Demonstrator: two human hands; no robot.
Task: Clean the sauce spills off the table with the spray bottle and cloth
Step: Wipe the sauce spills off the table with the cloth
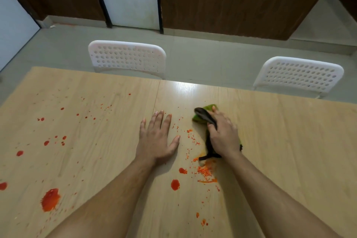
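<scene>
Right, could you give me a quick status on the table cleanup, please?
Left hand flat on table. Right hand presses cloth. Sauce spills remain left and near. Spray bottle not in view.

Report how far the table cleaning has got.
Done: little that shows; sauce near the cloth is smeared, not gone. In hand: the right hand presses the cloth on the table beside those smears; the left hand lies flat. Left: the big blot and the many drops on the left. No spray bottle in view.
</scene>
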